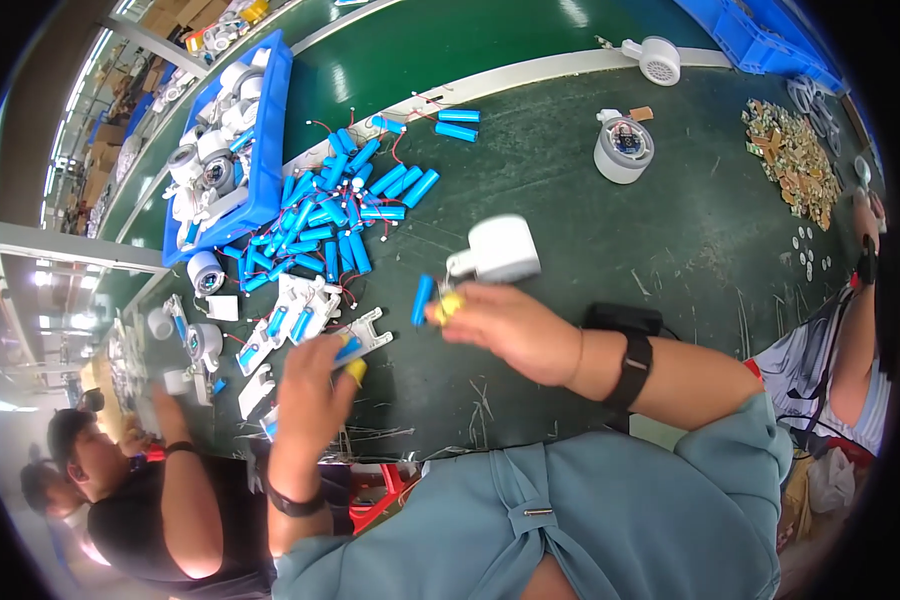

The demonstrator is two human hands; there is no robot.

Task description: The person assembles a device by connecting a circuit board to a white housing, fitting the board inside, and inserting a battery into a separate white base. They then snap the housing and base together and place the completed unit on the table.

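Note:
My left hand point(312, 395), with a yellow finger cover, closes on a white plastic handle shell point(375, 333); a blue battery cell point(347, 348) shows by its fingertips. Pinched together, the fingers of my right hand point(520, 330) also carry a yellow cover and meet the edge of another blue battery cell point(423, 300). Just beyond them a white rounded housing point(503, 248) looks smeared by motion; whether it is joined to that cell I cannot make out. More white handle shells point(308, 305), some with blue cells, lie beyond my left hand.
A heap of blue cells with red wires point(335, 205) lies beside a blue bin point(275, 130) of white parts. At the far right are a round white unit point(625, 150), another white housing point(658, 60) and a pile of small boards point(795, 160). Co-workers point(170, 500) sit on both sides.

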